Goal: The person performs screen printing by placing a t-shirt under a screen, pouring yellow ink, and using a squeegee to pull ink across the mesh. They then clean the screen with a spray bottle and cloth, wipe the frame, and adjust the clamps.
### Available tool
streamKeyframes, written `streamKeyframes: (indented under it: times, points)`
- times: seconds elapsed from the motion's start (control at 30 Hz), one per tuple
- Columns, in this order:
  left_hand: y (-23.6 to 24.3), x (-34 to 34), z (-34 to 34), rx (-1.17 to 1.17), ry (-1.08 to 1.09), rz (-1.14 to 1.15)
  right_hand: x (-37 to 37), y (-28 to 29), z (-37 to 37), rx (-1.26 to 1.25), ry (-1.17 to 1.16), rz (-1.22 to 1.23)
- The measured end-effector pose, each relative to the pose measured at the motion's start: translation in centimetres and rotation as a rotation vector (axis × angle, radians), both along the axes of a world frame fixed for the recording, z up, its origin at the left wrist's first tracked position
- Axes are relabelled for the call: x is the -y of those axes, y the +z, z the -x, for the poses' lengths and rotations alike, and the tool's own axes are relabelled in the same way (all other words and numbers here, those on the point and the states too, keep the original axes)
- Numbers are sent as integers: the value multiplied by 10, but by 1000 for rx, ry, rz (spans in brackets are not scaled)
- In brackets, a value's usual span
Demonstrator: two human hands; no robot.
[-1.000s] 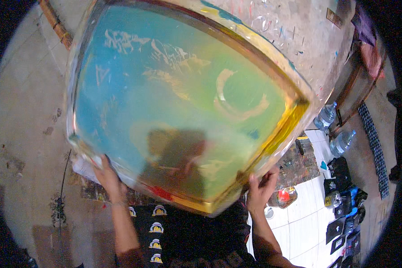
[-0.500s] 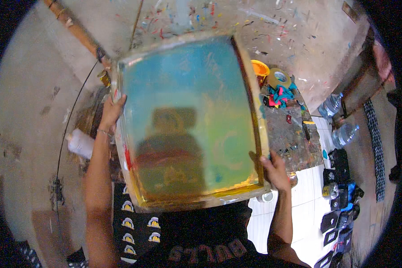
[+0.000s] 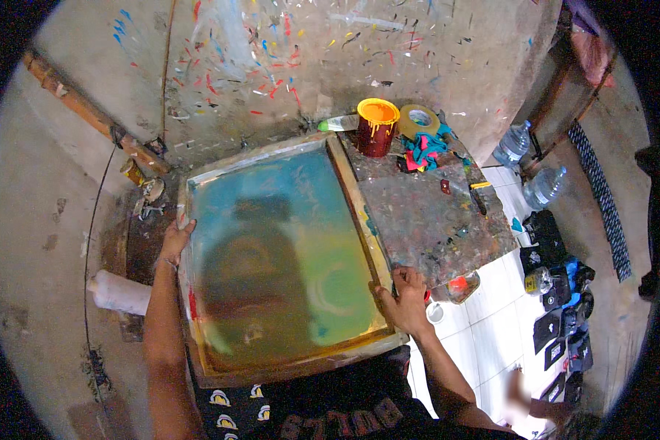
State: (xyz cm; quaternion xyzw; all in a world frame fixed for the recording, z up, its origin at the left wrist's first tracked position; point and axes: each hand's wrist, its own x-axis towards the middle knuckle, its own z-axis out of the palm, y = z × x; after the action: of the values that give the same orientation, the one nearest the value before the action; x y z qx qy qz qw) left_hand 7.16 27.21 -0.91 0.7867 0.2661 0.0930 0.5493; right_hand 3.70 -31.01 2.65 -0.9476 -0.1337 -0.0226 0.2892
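Observation:
A wooden screen-printing frame (image 3: 356,220) with stained blue, yellow and green mesh lies in front of me, its far end on the paint-stained worktable. My left hand (image 3: 176,240) is closed round its left side bar, thumb on top. My right hand (image 3: 405,301) grips the right side bar near its near corner, with the thumb over the inner edge. A dark shadow falls across the mesh. Below the frame's near edge shows black fabric (image 3: 238,411) with small yellow and white prints.
Right of the frame, the worktable (image 3: 433,227) bears an orange-rimmed paint pot (image 3: 375,128), a tape roll (image 3: 419,121) and coloured rags (image 3: 425,150). A white roll (image 3: 117,292) is at left. Water bottles (image 3: 544,187) and dark garments (image 3: 550,330) lie right. Another person's blurred limb (image 3: 519,392) shows lower right.
The screen-printing frame has come down from a raised, tilted position toward the table, both hands still on its sides. More of the worktable and the paint pot now shows.

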Motion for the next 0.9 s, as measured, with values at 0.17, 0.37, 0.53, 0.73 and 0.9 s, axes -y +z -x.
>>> streamKeyframes:
  times: [0.17,0.37,0.53,0.73,0.9]
  points:
    - [4,4,-10,-110,69,-88,-9,0,-1,22,-22,6]
    - [-16,-1,-19,-82,99,-491,-13,-2,-6,39,-28,19]
    - [-47,-22,-24,-49,81,-656,-12,-7,-10,93,-6,-9]
    - [-53,-26,-20,28,33,-462,-11,-7,-14,60,0,-33]
    - [-42,-17,-20,-63,77,-576,-11,-5,-13,40,-13,-13]
